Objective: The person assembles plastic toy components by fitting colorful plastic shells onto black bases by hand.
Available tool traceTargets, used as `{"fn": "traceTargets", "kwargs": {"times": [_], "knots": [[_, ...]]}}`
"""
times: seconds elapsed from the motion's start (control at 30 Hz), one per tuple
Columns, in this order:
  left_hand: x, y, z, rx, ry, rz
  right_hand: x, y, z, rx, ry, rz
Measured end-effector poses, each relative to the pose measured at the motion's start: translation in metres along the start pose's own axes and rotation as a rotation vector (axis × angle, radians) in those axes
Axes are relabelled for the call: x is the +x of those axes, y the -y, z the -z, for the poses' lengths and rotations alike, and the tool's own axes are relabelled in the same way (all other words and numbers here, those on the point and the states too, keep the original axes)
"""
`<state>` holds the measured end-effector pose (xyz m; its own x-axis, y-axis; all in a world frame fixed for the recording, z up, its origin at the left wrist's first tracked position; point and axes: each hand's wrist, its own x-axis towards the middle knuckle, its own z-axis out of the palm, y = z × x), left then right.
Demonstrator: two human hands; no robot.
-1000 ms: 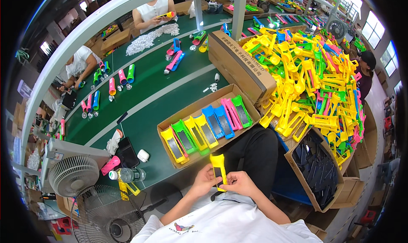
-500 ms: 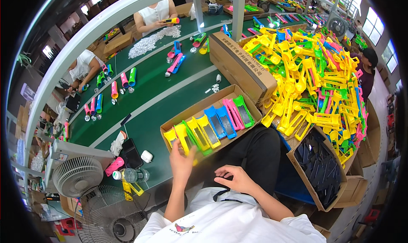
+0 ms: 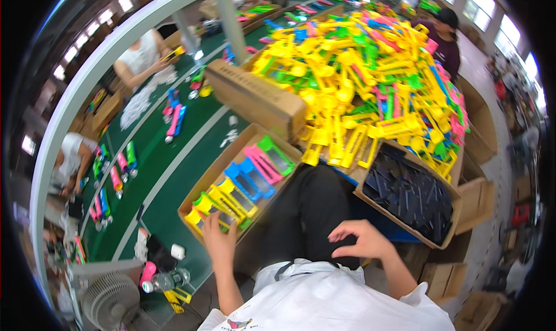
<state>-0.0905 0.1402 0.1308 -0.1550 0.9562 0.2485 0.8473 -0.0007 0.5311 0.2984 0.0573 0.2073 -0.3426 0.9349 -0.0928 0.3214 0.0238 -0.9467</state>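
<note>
My left hand (image 3: 220, 239) is at the near left end of a shallow cardboard box (image 3: 186, 205), its fingers apart beside the yellow plastic housings (image 3: 222, 202). I cannot make out whether a fingertip touches one. Along that box, the housings stand in a row, with blue ones (image 3: 248, 179), pink ones (image 3: 262, 164) and a green one (image 3: 277, 157) farther right; several carry dark rectangular panels. My right hand (image 3: 365, 240) hovers before my lap, thumb and fingers spread, holding nothing. Nearest to it is a box (image 3: 454, 215) of loose dark panels (image 3: 405, 195).
A big heap of mostly yellow plastic parts (image 3: 359, 93) rises at the far right, beside a closed cardboard carton (image 3: 255, 99). Flashlight-like pieces lie on the green belt (image 3: 168, 183). A bottle (image 3: 168, 280) and a fan (image 3: 110, 302) stand at left. Co-workers sit across the belt.
The view has turned right, so the scene sits farther left. My left hand, blurred at a yellow housing before, is now spread at the box's near end. My right hand's fingers have opened wider.
</note>
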Motion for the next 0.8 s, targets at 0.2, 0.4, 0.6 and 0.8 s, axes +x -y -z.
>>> {"fn": "traceTargets", "kwargs": {"times": [0.2, 0.4, 0.6, 0.8], "knots": [[0.006, 0.034, 0.006, 0.059, 0.145, -0.095, -0.042, 0.009, 0.115, -0.198, -0.451, 0.014], [0.011, 0.011, 0.006, 0.223, 0.167, -0.086, -0.019, -0.041, 0.202, -0.503, -0.610, -0.155], [0.029, -0.104, -0.011, -0.200, 0.228, -0.252, 0.011, -0.108, 0.212, -1.195, -0.620, -0.360], [0.061, -0.215, -0.076, -0.279, 0.401, -0.717, 0.004, -0.127, 0.219, -1.363, -0.569, -0.189]]}}
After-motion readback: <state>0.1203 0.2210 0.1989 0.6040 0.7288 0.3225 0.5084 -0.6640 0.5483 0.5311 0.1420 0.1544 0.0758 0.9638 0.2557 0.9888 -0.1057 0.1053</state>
